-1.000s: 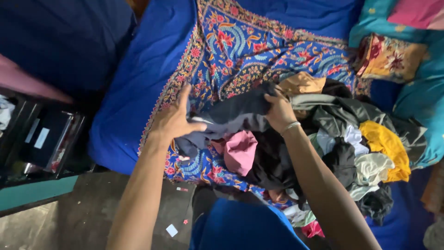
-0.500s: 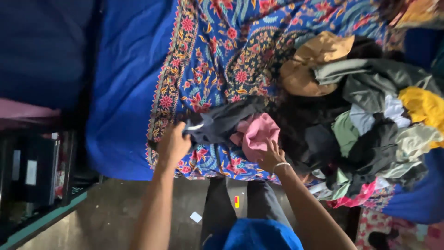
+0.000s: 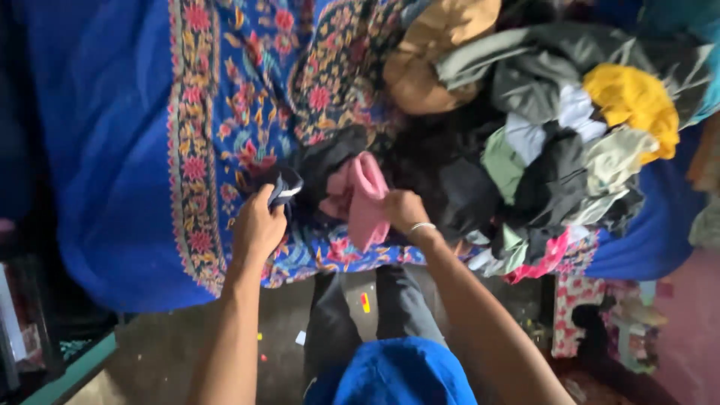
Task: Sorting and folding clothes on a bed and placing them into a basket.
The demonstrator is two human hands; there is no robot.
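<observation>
My left hand [image 3: 257,225] is clenched on one end of a dark garment [image 3: 319,161], pinching a bunched edge with a pale strip showing at my fingertips. My right hand [image 3: 401,210], thin bangle on the wrist, grips the pink garment [image 3: 364,199] at its lower fold; can't tell if the fingers also catch the dark cloth beneath.

Dark garment: soft, limp, light by the look of it, probably drapes and sags wherever it's unsupported. No stiffness, not fragile, not slippery. Best hold is a firm pinch at a hem or corner, one in each hand, so it spreads. It looks black to charcoal, crumpled, lying across the bed's near edge between my hands, partly under the pink piece.

Pink garment: small, matte, rumpled, touching the dark one.

Underneath, a blue floral bedsheet [image 3: 225,97] with red flowers and a patterned border. To the right, a clothes pile [image 3: 555,157]: grey, white, pale green, black; a yellow garment [image 3: 630,101] on top, a tan garment [image 3: 431,60] at the far side. Below, my blue clothing [image 3: 390,375] and grey floor [image 3: 161,360].
</observation>
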